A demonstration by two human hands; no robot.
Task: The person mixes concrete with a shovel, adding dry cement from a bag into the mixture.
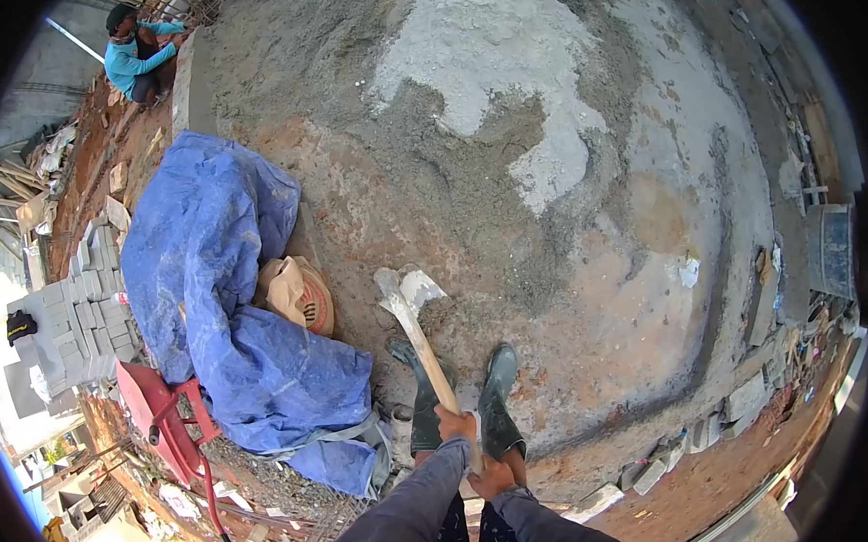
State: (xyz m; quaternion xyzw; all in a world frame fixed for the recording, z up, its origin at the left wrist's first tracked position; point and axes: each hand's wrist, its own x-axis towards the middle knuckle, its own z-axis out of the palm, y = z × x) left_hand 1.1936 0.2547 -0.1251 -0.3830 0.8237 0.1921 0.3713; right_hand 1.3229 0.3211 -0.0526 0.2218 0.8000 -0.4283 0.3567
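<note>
A shovel (424,347) slants down and left from my hands. Its pale blade lies on the ground just ahead of my dark green rubber boots (498,384). My left hand (456,424) is wrapped round the wooden shaft, partway along it. Close to my body, my right hand (492,479) grips the shovel's rear end. Ahead of the blade spreads a heap of grey sand (347,52) with pale cement-like powder (492,46) on top. The powder is apart from the blade.
A blue tarp (200,233) lies to the left, partly over a brown paper sack (299,291). Beyond it stand a red wheelbarrow (160,419) and stacked grey blocks (92,315). A person (139,56) crouches at upper left. At right sits a dark tub (830,252).
</note>
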